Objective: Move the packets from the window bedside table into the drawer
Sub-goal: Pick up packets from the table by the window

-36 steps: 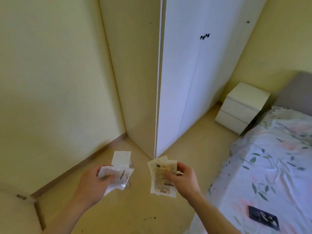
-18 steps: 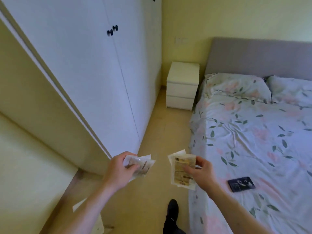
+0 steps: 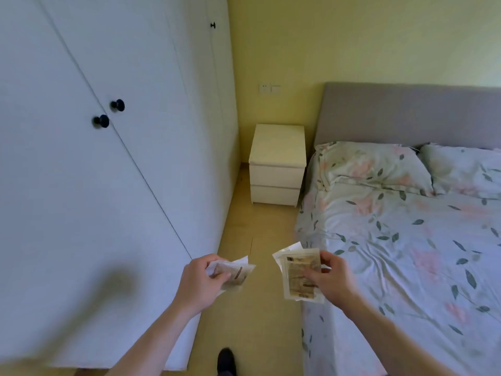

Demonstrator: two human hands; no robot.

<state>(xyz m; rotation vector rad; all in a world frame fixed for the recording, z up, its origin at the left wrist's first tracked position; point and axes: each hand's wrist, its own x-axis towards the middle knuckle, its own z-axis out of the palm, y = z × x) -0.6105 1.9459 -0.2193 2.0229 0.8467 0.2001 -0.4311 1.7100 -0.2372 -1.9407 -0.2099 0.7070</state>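
Black shoe toe (image 3: 226,360) showed at the bottom edge on the tan floor (image 3: 252,316), in the aisle between wardrobe and bed. Both forearms reached forward over that aisle. Left hand (image 3: 199,283) gripped a crumpled bunch of packets (image 3: 235,272), fingers curled round it, thumb on top; print was too blurred to read. Right hand (image 3: 332,283) pinched a flatter stack of packets (image 3: 298,275), thumb across the front, fingers behind, stack held roughly upright with the printed face toward the camera. The two bunches were apart, both in the air above the floor, the right one just beside the bed edge.

White wardrobe (image 3: 81,185) filled the left side, doors closed, two black knobs (image 3: 109,114) close together and one more knob farther up. Bed (image 3: 406,253) on the right carried a floral sheet, wrinkled, with two matching pillows (image 3: 371,166) against a grey headboard (image 3: 406,115).

Farthest off, a white bedside counter (image 3: 278,164) stood between wardrobe and bed against the yellow wall (image 3: 352,36), its two drawers (image 3: 275,185) closed. Wall sockets (image 3: 269,88) sat above it.
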